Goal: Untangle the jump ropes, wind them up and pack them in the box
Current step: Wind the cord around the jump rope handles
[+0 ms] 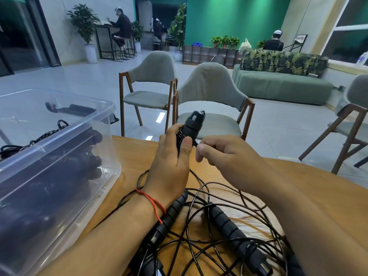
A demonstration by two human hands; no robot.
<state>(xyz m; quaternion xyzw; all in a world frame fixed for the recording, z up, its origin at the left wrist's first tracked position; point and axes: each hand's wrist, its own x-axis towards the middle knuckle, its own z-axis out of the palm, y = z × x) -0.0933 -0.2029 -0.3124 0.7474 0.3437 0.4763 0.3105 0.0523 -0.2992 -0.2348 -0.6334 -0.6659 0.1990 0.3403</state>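
Winding step, frame centre: left hand (171,156) grips handle (191,124) upright, right hand (225,154) pinches cord (196,144) just beside it. Tangle (199,226) lies lower centre on table (135,152); box (111,108) at left. Next probably: wrap cord round handle, kept taut.

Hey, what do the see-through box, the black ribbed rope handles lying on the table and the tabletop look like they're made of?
Clear rectangular box: transparent glossy plastic; its contents show through.
Black ribbed jump-rope handle: matte, probably a foam grip, with a shinier, harder-looking plastic end.
Tabletop: light wood or wood-look laminate; grain is visible.
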